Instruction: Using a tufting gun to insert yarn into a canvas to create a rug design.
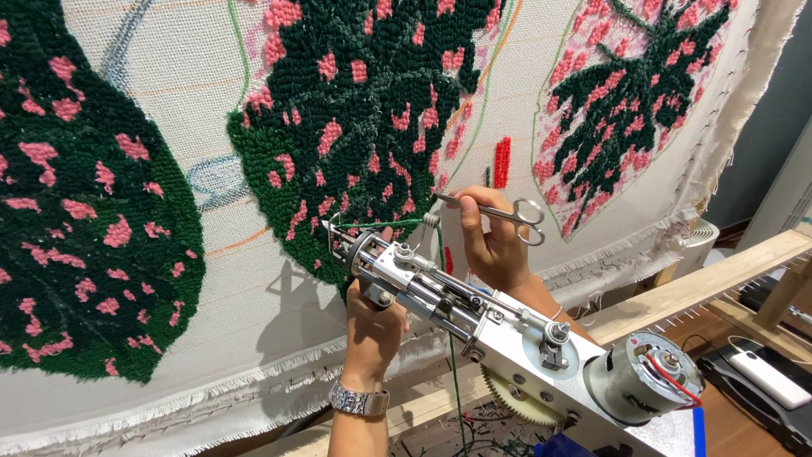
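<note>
My left hand [373, 320], with a metal watch on its wrist, grips the handle under the front of a silver tufting gun [474, 315]. The gun's needle tip [337, 233] points at the white backing cloth [211, 279], at the lower edge of a dark green tufted leaf with pink spots [364, 101]. My right hand [493, 245] holds small metal scissors [507, 211] level, tips toward the left. A strand of green yarn [389, 224] runs from the needle tip toward the scissor tips and down behind the gun.
Two more green-and-pink tufted leaves fill the cloth at left [76, 220] and upper right [634, 93]. A wooden frame bar [719, 279] with tack strips runs under the cloth's frayed edge. The gun's motor [644, 377] is nearest the camera. A white flat device [770, 378] lies at lower right.
</note>
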